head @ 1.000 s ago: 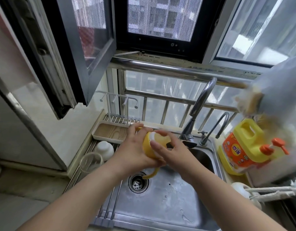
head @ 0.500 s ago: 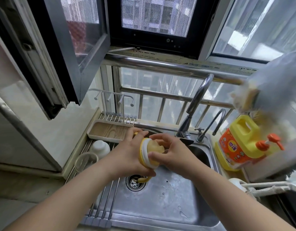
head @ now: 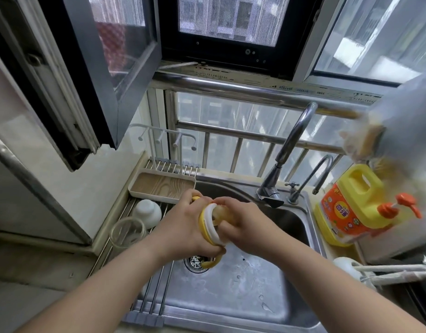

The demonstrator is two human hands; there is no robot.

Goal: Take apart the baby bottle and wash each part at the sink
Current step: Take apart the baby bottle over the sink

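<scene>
Over the steel sink (head: 240, 292) my left hand (head: 183, 227) grips the yellow and white collar (head: 208, 227) of the baby bottle, a yellow handle loop (head: 212, 261) hanging below it. My right hand (head: 243, 222) holds the amber silicone teat (head: 219, 213) seated in that collar, fingers curled round it. The clear bottle body (head: 128, 233) and a white cap (head: 147, 212) stand on the roll-up drying rack (head: 156, 284) to the left.
The tall tap (head: 288, 150) arches over the back of the sink, a small second tap (head: 310, 179) beside it. A yellow detergent jug (head: 356, 205) with an orange pump stands at the right. A wood-lined tray (head: 161, 186) lies behind the rack. An open window frame (head: 106, 68) overhangs the left.
Both hands have lowered a little and turned the collar so its white ring faces right. My right hand has closed further round the teat.
</scene>
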